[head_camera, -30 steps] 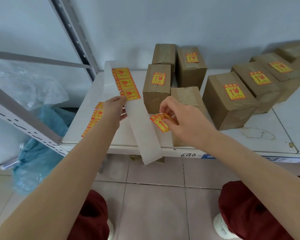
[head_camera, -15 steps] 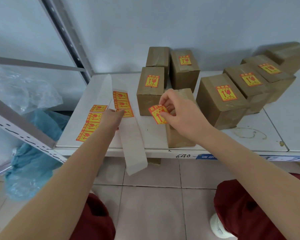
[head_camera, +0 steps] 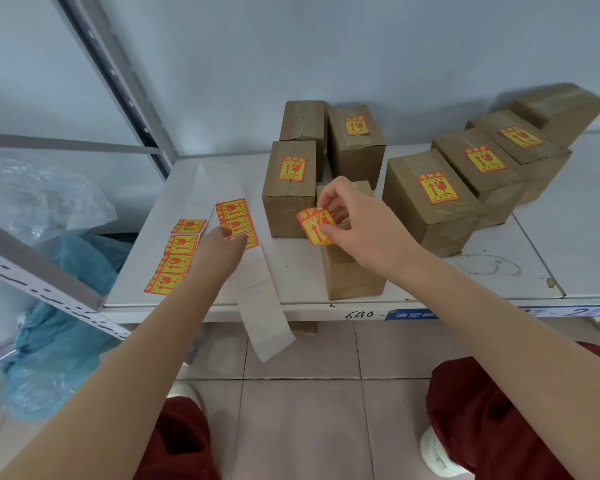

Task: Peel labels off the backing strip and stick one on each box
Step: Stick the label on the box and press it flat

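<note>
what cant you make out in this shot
- Head view: top of the nearest box is hidden by the right hand and its peeled label, so whether it is labelled is unclear.
- Lowest label on the backing strip is partly covered by the left hand.
- Far right box is blurred; no label is discernible.
- Small print on the labels is too small to read.

boxes point(head_camera: 432, 199) on shelf point(head_camera: 551, 251), backing strip point(head_camera: 253, 271) left of them, overhanging front edge
</note>
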